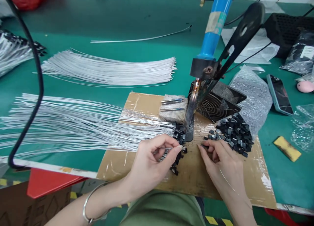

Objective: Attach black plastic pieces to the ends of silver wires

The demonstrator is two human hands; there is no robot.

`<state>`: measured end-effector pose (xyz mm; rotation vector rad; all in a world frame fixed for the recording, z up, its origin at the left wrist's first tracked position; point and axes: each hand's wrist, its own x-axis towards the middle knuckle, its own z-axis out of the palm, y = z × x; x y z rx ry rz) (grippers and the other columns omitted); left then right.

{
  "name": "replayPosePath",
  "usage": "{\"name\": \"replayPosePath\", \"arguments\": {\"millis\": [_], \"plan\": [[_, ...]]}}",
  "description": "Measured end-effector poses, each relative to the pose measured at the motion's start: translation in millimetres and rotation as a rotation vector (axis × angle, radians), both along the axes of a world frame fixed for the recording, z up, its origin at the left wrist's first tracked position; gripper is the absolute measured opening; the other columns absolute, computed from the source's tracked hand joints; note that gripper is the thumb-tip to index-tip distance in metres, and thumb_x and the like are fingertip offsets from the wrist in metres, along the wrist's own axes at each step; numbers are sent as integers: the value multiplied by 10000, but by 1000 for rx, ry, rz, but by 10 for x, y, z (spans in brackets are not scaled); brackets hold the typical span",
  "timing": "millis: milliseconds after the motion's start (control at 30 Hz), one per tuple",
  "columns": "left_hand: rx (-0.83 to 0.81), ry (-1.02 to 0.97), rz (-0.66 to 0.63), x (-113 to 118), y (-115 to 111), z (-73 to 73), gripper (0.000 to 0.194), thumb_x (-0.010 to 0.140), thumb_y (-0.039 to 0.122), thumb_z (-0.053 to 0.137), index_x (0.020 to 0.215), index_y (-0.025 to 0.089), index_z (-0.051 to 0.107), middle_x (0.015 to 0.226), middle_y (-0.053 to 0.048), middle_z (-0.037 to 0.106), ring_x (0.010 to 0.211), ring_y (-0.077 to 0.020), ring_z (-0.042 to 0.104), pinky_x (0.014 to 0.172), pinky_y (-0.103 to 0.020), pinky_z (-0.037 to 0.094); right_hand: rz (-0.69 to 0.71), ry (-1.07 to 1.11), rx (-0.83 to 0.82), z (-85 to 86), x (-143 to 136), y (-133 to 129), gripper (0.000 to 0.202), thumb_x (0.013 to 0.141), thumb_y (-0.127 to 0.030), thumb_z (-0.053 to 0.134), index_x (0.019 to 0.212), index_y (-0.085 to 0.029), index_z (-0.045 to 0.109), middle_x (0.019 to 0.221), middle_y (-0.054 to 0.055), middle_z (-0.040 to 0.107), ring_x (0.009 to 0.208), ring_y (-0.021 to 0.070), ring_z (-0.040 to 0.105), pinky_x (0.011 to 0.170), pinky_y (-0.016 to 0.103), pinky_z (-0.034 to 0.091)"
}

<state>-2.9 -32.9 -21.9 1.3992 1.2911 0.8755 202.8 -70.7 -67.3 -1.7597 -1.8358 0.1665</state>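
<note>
Brown cardboard sheet (pixel 256 177) on a green tabletop (pixel 149 21); the person works over it with both hands. The left hand (pixel 154 162) pinches a white wire (pixel 168 148) between thumb and forefinger, close to its dark tip (pixel 184 150), which projects just past the fingertips towards the right. The lower wire bundle (pixel 85 124) runs leftward from there, its black ends gathered on the cardboard. The right hand (pixel 225 164) has its fingers curled in and tips drawn together, beside the heap of small black pieces (pixel 236 131). Something dark shows at those tips; cannot tell whether it is gripped.

Beyond the left hand: a soldering iron (pixel 211 44), blue-handled, slanting down from its dark stand, hot end lowermost. A black fan (pixel 212 105) sits just behind. Second wire bundle (pixel 110 70) lies farther off; phone (pixel 280 94) and yellow sponge (pixel 287 148) at far right.
</note>
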Motion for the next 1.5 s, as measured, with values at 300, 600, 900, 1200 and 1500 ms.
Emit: {"name": "replayPosePath", "arguments": {"millis": [300,600,900,1200,1500], "plan": [[49,3,-26,-27,22,-14,143,899,207,678,773,154,720,620,9,594,527,-90,348,470,-226,273,38,9,11,-7,21,-22,196,1031,-314,630,929,-173,720,706,-20,590,562,111,574,572,242,481],[49,31,-44,-30,42,-2,140,902,197,668,774,157,707,616,28,571,508,-78,270,454,-232,210,-232,476,-110,69,-97,-102,181,918,-384,752,845,-220,726,642,-16,719,517,120,693,534,199,577],[-50,54,-68,-64,56,51,139,888,254,703,771,179,701,603,21,566,513,-107,429,488,-243,300,-210,1055,-193,265,-306,-37,47,892,-295,818,873,-256,836,627,-24,749,470,95,685,493,147,580],[-146,-89,-138,11,127,135,172,895,249,661,741,176,675,764,-63,738,606,-137,559,526,-248,361,-198,1316,-232,302,-582,-5,52,885,-287,821,846,-255,836,618,-44,727,426,46,621,459,95,538],[-147,-34,-118,2,103,118,173,876,269,647,737,169,674,799,-111,751,676,-192,646,515,-264,331,-250,1340,-295,356,-625,-17,61,873,-302,826,838,-253,833,621,-47,711,451,48,608,475,117,543]]}}
